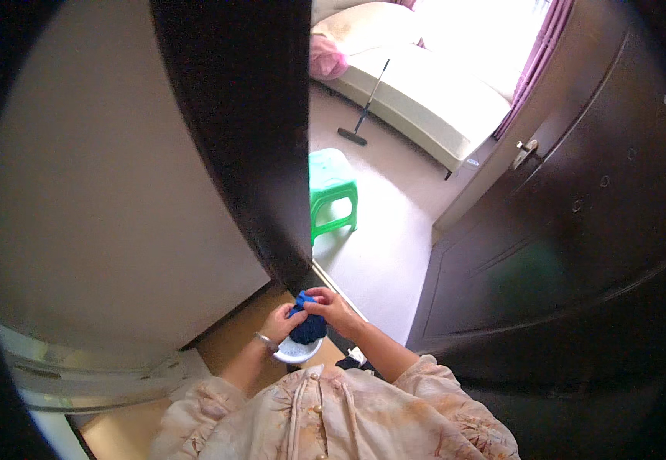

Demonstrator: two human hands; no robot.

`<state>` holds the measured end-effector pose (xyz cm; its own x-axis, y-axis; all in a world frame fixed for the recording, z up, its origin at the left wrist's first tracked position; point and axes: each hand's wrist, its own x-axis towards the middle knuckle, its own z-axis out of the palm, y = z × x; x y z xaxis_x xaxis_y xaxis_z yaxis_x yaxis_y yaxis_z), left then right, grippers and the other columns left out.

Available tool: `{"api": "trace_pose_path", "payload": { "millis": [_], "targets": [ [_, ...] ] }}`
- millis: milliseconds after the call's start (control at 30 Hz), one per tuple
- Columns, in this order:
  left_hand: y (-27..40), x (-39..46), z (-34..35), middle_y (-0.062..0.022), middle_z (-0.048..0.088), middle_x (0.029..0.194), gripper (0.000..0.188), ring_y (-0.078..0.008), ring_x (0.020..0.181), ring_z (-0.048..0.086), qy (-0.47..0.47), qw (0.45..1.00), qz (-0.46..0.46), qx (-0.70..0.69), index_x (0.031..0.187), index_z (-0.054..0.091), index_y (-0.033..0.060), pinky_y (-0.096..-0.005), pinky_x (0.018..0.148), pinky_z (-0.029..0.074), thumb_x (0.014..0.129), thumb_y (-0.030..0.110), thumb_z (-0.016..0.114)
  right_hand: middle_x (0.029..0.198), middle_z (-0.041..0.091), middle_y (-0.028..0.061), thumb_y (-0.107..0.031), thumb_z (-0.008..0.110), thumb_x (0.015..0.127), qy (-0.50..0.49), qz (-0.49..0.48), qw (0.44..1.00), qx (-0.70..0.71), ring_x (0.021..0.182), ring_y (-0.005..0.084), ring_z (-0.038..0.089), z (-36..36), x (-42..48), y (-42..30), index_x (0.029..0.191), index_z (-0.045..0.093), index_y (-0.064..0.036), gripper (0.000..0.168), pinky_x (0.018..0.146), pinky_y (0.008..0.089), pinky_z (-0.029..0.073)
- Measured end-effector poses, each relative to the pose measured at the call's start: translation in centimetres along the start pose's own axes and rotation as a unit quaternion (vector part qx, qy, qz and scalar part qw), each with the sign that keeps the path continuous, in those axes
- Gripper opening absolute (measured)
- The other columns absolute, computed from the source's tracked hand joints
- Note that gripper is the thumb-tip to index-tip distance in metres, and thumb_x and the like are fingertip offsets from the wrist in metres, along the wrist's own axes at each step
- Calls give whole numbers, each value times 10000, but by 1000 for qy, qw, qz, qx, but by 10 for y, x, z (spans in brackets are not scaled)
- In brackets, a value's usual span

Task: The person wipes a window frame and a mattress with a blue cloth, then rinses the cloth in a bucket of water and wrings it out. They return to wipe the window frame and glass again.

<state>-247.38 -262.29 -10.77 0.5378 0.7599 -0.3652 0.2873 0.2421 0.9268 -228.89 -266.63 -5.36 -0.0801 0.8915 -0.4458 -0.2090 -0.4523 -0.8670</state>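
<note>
Both hands grip a blue cloth [308, 329], its lower part darker and bunched. My left hand [279, 323] pinches the cloth's upper left side, and a bracelet circles that wrist. My right hand [333, 311] has fingers and thumb closed on the upper right side. Beneath the cloth sits a white basin [293, 354] with foamy or bubbly liquid in it; the cloth hides part of its rim. Whether the cloth touches the liquid, I cannot tell.
A dark door frame [275, 230] rises before me, and a dark door [540, 253] stands at right. Through the doorway are a green plastic stool [334, 192], a long-handled floor brush or squeegee [352, 137] and a bed [413, 109]. Dark and white items [356, 357] lie beside my right forearm.
</note>
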Motion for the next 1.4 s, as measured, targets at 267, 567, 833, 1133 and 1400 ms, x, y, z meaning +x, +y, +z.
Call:
{"api": "trace_pose_path", "payload": {
  "millis": [267,567,833,1133,1400],
  "targets": [
    [114,31,14,-77,597,957,345,-182,849,571,146,958,105,-222,1120,538,76,-318,815,463,817,230,594,840,622,67,-244,656,792,63,-17,985,-158,732,126,563,-171,-6,-19,1113,580,-71,372,642,267,461],
    [197,60,37,-80,588,989,413,-144,867,586,239,964,113,-12,1171,486,62,-291,690,511,848,292,601,732,593,-5,-287,572,866,251,-215,928,173,579,70,560,-277,-62,-122,1021,565,-41,291,481,197,445],
    [196,130,97,-24,589,900,295,-70,779,532,136,982,128,-35,1093,534,37,-204,687,454,858,198,608,999,585,77,-305,535,869,182,-272,909,260,966,173,553,-290,-96,-143,1150,486,-31,396,879,348,431],
    [214,206,169,19,561,831,212,-67,743,498,-42,994,103,-8,1011,596,54,-207,685,432,837,175,613,1083,571,125,-189,516,860,120,-277,883,360,997,223,556,-334,-78,-162,1219,437,12,420,853,375,454],
    [260,342,223,27,527,814,539,-48,690,488,-200,977,78,-3,1302,398,91,-197,628,428,820,146,635,1243,452,114,26,574,795,53,-257,922,285,1087,183,508,-409,37,-222,1365,307,-78,638,897,333,456]
  ]
}}
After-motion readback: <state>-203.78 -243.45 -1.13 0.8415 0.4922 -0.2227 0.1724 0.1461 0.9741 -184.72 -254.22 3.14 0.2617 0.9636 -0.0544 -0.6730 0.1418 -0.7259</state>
